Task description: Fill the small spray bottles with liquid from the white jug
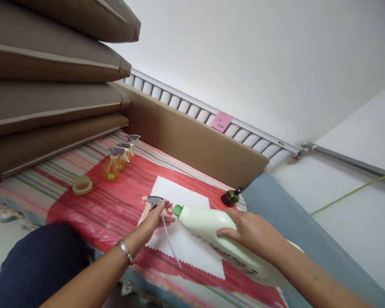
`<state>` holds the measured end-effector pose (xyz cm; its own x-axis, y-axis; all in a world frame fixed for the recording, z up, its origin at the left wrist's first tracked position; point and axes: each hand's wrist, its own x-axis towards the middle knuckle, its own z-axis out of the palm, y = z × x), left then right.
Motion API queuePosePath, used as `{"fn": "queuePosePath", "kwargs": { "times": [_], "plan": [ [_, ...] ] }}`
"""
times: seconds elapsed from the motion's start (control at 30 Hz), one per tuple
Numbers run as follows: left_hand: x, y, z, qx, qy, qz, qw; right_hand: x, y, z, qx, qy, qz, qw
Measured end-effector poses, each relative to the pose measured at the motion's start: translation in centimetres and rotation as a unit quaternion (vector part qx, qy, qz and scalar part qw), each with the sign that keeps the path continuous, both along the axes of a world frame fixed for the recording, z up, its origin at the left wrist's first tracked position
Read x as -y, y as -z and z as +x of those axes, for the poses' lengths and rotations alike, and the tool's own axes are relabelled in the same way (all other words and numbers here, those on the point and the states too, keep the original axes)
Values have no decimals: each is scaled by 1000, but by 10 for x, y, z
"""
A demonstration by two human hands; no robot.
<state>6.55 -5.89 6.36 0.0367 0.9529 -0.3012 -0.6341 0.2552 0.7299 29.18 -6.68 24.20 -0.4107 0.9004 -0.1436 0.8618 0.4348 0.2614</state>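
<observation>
My left hand [155, 217], a metal bracelet at its wrist, is closed on a trigger spray head [154, 200]. Its thin dip tube [170, 241] hangs down over a white zigzag-edged cloth [192, 248]. My right hand [244, 229] grips a large pale green bottle [207, 219] by its body. The bottle is tilted, its green neck [177, 210] pointing left, close to my left fingers. A small reddish ring [169, 210] shows between fingers and neck; I cannot make out what it belongs to.
Yellowish spray bottles [111, 167] stand at the back left, near a pale round cap [82, 185]. A dark green bottle [230, 197] lies on the right of the red plastic sheet [93, 214]. Stacked cushions [54, 98] and a brown board [186, 132] border the surface.
</observation>
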Motion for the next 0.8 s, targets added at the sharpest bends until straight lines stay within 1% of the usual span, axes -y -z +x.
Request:
{"fn": "queuePosePath", "kwargs": {
  "times": [0.17,0.43,0.8],
  "plan": [
    [0,0,0,-1,1,0,1000,-1,-2,-2,-3,-9,0,1000],
    [0,2,0,-2,3,2,1000,0,-8,-7,-2,0,-4,1000],
    [-1,5,-1,3,10,7,1000,-3,-9,-6,-4,-14,-2,1000]
  ]
}}
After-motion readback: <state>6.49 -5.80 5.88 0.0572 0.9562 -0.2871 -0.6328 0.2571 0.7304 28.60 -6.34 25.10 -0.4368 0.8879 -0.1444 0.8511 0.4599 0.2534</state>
